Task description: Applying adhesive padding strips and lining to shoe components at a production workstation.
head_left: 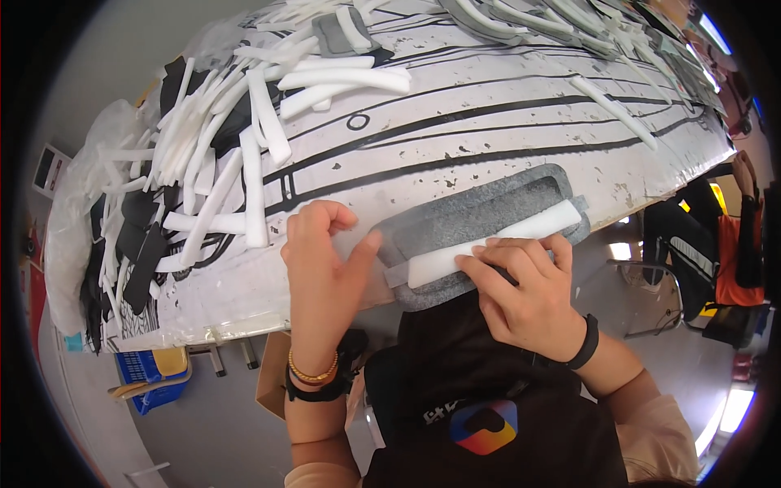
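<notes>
At the table's near edge lies an oblong grey fabric-like panel (480,213) with rounded corners and a darker inner area. A white foam strip (443,264) rests lengthwise along its near side, and a small translucent grey tab (396,276) shows at the strip's left end. My right hand (525,285) is closed on the strip near its middle, fingertips pressing on it. Just left of the panel is my left hand (325,260), raised, thumb and fingers apart and slightly curled, with nothing in it. The right palm hides part of the panel's near edge.
Many loose white foam strips (256,114) are heaped at the left, among black pieces (146,264). More grey panels (488,20) with strips lie at the far side. A lone strip (612,110) lies far right. Below the table are a blue crate (146,378) and a chair.
</notes>
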Tool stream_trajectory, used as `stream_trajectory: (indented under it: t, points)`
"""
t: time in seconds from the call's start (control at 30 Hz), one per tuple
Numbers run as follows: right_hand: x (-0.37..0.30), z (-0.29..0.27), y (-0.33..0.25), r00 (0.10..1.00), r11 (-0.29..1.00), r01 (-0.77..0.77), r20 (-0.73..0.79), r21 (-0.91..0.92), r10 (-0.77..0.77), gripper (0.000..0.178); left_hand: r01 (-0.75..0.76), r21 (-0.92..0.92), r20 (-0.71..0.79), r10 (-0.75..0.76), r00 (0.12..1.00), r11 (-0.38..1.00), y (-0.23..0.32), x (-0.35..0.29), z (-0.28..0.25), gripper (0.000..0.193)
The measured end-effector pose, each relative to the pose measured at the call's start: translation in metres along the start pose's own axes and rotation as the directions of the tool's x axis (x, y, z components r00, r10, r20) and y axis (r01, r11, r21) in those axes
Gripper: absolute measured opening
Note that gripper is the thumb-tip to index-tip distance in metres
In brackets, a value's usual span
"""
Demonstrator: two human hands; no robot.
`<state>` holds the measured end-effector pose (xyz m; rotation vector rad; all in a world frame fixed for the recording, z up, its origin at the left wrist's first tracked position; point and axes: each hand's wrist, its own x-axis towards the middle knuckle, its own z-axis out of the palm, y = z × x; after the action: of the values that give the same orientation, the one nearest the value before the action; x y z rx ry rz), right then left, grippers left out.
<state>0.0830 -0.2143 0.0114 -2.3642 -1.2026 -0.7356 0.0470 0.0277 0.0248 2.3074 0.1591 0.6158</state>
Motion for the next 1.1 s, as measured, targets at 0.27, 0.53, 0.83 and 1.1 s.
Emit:
stream_trajectory:
  t: [0.27,0.53,0.83,1.1]
  points:
    - [0.006,0.016,-0.016,0.993,0.987,0.093,-0.082,0.129,-0.082,0.042,0.141,-0.676,-0.054,-0.240,0.969,0.723,-0.007,-0.004,-0.008,0.019]
    - [0.004,0.013,-0.010,0.989,0.983,0.125,-0.101,0.138,-0.111,0.039,-0.460,0.091,0.052,0.457,0.888,0.883,0.047,-0.045,-0.002,0.030]
    - [-0.011,-0.012,0.020,0.999,0.996,-0.045,0.005,-0.072,0.046,0.045,-0.540,0.362,0.081,0.552,0.830,0.760,0.027,-0.053,0.026,0.045]
    - [-0.020,-0.026,0.014,0.999,0.995,0.037,0.040,-0.092,-0.033,0.036,-0.609,0.433,0.155,0.611,0.776,0.664,0.025,-0.064,0.008,0.026]
